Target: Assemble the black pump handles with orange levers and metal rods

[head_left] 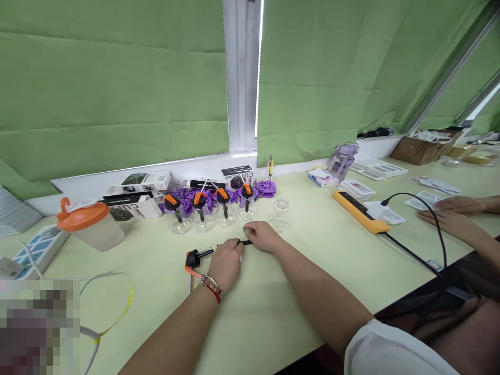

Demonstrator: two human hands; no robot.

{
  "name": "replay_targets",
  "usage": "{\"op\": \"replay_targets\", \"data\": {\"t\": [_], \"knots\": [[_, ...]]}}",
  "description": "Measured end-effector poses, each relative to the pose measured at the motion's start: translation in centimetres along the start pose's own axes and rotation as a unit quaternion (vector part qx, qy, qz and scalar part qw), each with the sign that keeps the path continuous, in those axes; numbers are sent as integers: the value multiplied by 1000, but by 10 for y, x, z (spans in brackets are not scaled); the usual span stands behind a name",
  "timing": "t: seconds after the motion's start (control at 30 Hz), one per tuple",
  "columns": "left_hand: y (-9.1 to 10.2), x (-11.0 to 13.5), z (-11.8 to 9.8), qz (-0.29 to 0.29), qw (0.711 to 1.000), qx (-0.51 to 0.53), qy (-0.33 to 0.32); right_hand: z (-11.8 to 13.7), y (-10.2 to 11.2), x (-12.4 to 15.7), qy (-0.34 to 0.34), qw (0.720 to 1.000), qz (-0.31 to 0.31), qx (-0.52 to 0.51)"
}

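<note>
My left hand [226, 262] rests on the pale green table [273, 312], fingers curled round a black stem that ends in an orange-and-black pump head [192, 259] lying to its left. My right hand [262, 235] pinches the other end of that black stem [246, 242]. Just beyond my right hand stands an empty clear glass jar [279, 214] without a top. Behind both hands is a row of several clear jars [203, 216] fitted with orange-and-black pump tops. Purple plastic parts [266, 187] lie behind the row.
An orange-lidded shaker cup [89, 224] stands at the left, a power strip [37, 247] beside it. Product boxes [142, 182] line the window ledge. An orange-yellow power strip [360, 211] with a black cable lies at the right, near another person's hands [453, 213]. A purple bottle [342, 159] stands further back.
</note>
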State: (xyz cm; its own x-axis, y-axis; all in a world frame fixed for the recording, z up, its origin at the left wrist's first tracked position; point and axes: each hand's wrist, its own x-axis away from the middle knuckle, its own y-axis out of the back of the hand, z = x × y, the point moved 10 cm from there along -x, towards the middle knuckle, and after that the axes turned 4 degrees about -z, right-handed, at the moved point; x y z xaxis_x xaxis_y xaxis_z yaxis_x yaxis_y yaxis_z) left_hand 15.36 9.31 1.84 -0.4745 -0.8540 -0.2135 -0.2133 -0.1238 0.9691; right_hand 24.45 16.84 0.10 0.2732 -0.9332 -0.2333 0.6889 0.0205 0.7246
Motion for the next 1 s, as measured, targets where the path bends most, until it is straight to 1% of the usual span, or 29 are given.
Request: {"op": "replay_targets", "data": {"t": [0.17,0.3,0.4,0.53,0.67,0.8,1.0], "knots": [[1,1,-2,-2,1000,-3,-7,9,-2,1,16,999,1,34],[1,1,-2,-4,1000,-4,-8,7,-3,0,2,1000,0,24],[0,1,-2,-4,1000,-4,-7,4,0,1,-3,1000,2,11],[0,1,-1,-2,1000,-2,-3,-5,7,4,-29,999,15,0],[0,1,-1,1,1000,-3,0,-11,7,4,-51,998,26,11],[0,1,-1,-3,1000,-3,-3,-9,5,1,-54,998,11,17],[0,1,-2,-7,1000,-3,-5,-3,3,2,-56,998,11,17]]}}
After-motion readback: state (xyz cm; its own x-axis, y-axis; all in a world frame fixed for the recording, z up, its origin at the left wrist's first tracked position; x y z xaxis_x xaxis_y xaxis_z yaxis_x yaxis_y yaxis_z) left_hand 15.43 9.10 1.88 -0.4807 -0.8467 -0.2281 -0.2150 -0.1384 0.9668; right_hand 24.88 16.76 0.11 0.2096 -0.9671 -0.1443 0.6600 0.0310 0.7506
